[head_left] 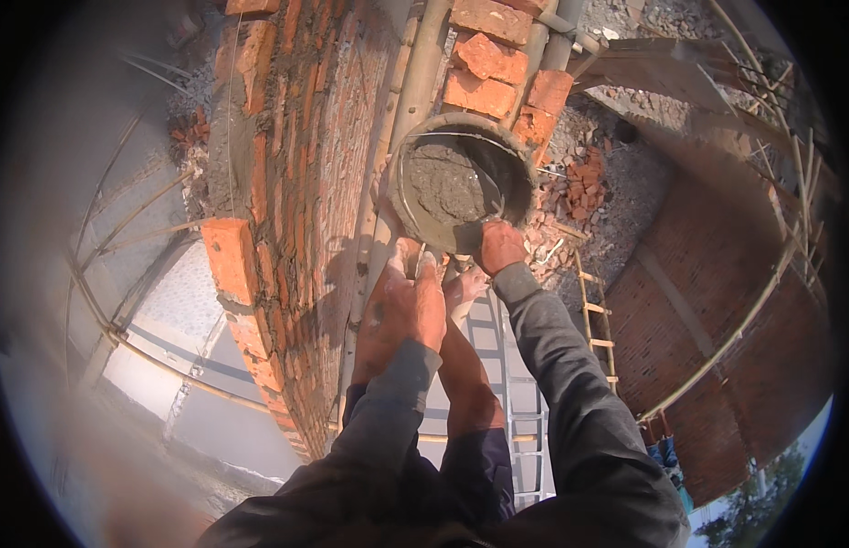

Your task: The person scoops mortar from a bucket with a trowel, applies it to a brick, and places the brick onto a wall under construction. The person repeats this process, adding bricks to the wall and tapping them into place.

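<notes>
A round bucket point(518, 169) with wet grey mortar point(442, 183) inside stands on the planks ahead of me, beside the brick wall. My right hand point(504, 245) is closed in a fist at its near right rim. A thin shiny piece, perhaps part of a trowel, shows just above that fist inside the bucket; its handle is hidden by my fingers. Just below the near rim, my left hand point(422, 301) has its fingers curled together. Whether something thin is pinched in them is too small to tell. Bare feet show below the bucket, partly behind my hands.
To the left rises the brick wall point(305, 183), mortar on its top, with a string line along it. Loose bricks point(484, 68) lie beyond the bucket. A bamboo ladder point(600, 320) and a metal ladder point(525, 416) stand below. Rubble point(580, 187) lies at right.
</notes>
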The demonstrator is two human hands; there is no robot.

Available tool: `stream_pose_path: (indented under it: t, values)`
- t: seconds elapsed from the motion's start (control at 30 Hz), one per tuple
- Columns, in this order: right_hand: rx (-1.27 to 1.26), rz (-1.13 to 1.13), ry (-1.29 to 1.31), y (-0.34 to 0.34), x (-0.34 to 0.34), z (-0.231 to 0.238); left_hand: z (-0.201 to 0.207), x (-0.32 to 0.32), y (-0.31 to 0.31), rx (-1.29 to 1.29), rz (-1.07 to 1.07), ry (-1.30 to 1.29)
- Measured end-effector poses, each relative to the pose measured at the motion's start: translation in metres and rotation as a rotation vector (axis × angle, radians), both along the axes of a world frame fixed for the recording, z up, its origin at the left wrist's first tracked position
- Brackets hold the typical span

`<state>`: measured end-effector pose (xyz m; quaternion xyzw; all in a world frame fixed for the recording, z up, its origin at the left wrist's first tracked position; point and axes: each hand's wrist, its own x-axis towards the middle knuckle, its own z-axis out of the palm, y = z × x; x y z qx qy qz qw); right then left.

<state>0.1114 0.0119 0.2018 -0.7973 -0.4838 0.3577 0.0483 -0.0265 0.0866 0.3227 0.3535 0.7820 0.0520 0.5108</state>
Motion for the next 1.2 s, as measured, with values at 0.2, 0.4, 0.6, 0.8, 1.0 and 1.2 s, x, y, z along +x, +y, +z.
stream_pose_path:
  t: [0.2,0.4,0.6,0.8,1.0,1.2]
  values:
    - [0.115,0.023,0.319,-0.045,0.013,-0.010,0.025,0.020,0.007,-0.012,0.228,-0.179]
    - [-0.235,-0.055,0.393,-0.042,0.038,-0.023,0.029,0.032,0.009,-0.002,0.259,-0.221]
    - [-0.155,-0.258,0.735,-0.071,0.070,0.006,0.037,-0.002,0.066,0.356,0.279,-0.357]
    - [-0.094,-0.023,0.347,-0.046,0.098,0.099,0.083,-0.047,0.230,0.796,0.254,-0.402]
    - [0.110,-0.002,0.353,0.049,0.090,0.193,0.154,-0.107,0.207,0.772,0.130,-0.274]
    - [0.323,-0.072,0.605,0.186,0.016,0.225,0.188,-0.124,0.075,0.379,0.195,-0.134]
